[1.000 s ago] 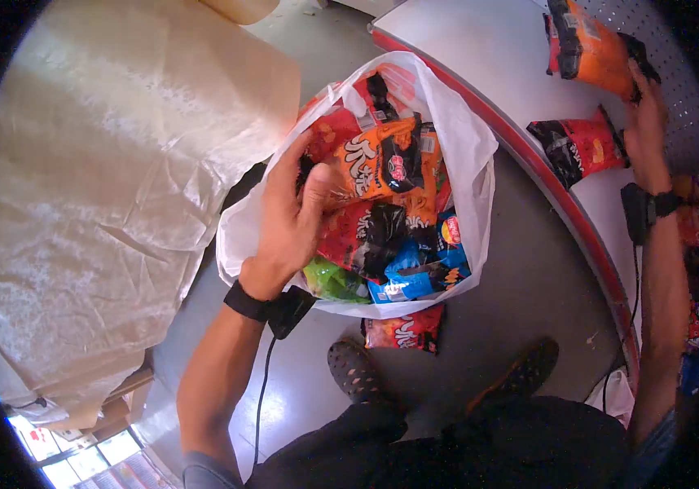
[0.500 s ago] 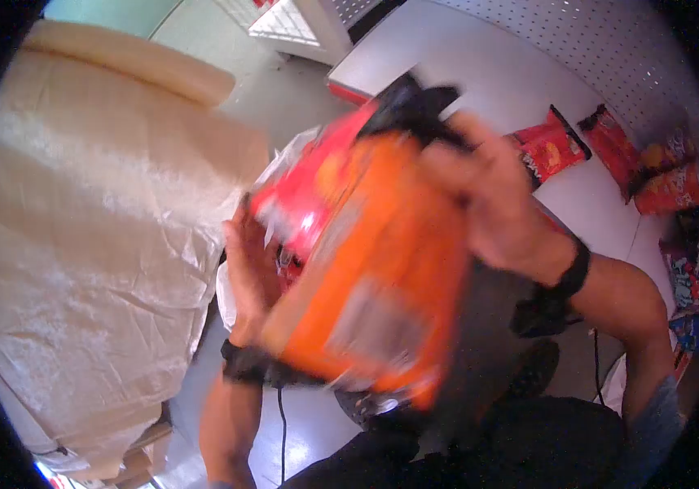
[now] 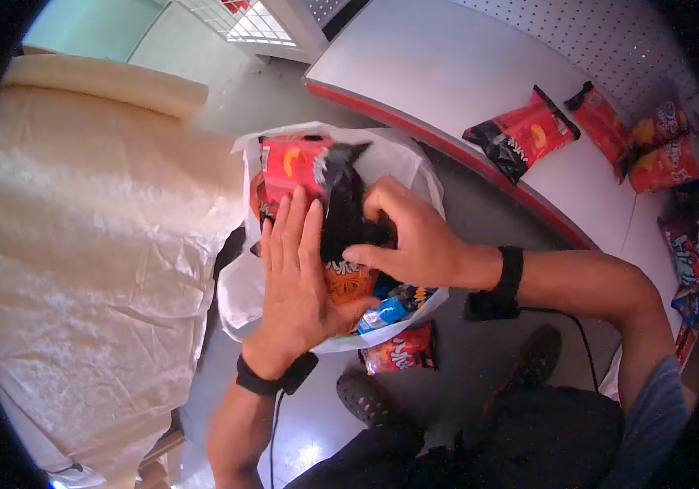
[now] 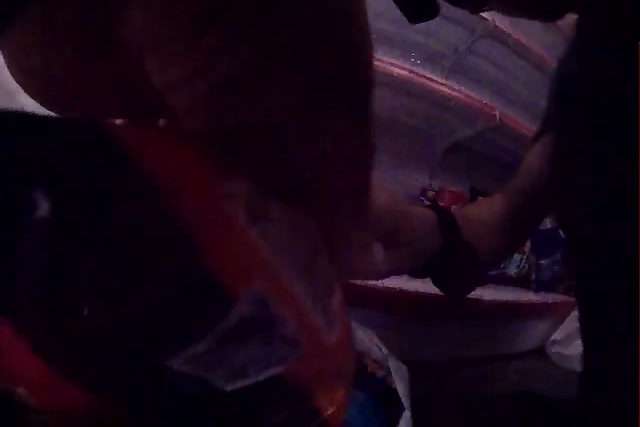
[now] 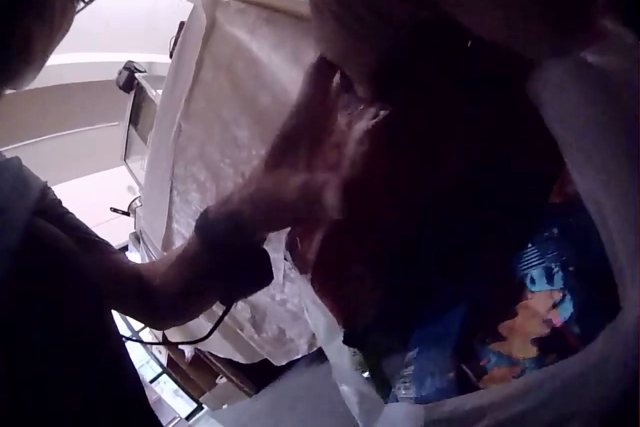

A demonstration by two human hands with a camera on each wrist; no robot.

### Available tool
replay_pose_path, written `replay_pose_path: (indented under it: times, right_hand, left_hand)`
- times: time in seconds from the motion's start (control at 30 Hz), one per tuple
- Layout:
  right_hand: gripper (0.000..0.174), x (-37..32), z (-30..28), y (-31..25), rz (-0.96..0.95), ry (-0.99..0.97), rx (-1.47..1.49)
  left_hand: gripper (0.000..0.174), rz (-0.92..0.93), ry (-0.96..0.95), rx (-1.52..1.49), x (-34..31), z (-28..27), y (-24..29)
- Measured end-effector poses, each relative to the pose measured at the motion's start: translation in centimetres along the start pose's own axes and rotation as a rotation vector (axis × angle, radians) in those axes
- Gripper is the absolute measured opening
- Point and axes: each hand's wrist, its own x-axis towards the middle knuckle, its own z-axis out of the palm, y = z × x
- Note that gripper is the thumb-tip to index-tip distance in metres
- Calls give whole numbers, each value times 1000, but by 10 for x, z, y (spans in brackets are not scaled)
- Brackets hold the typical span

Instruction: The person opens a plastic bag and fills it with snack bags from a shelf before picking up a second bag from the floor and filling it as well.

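Observation:
A white plastic bag full of snack packets stands on the floor before me. My left hand lies over its mouth, fingers straight, touching a red-and-black snack packet. From the other side my right hand grips the black end of that packet between thumb and curled fingers. Beneath the hands show an orange packet and a blue packet inside the bag. Both wrist views are dark; the right one shows the bag's white rim around blue packets.
A white shelf with a red edge curves along the right. On it lie a red packet and several more packets near the pegboard. Another red packet lies on the floor by my shoes. Tan sheeting covers something at left.
My right hand has brought packets from the shelf across to the white bag and now holds one over its mouth. The left hand has come to lie flat on that packet.

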Motion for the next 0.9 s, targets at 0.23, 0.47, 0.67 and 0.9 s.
replay_pose_path:
  times: [0.23, 0.47, 0.67, 0.9]
  right_hand:
    - [56, -12, -32, 40, -130, 297, -220]
    - [77, -24, -31, 49, 526, 67, 24]
    - [32, 0, -49, 57, 540, -85, 222]
    - [21, 4, -78, 5, 452, 203, 263]
  left_hand:
    - [140, -49, -48, 53, 5, 1, -8]
    - [143, -47, -73, 55, 8, 3, -5]
    - [144, -14, -60, 42, 7, 1, -10]
    - [132, -21, -88, 25, 7, -4, -11]
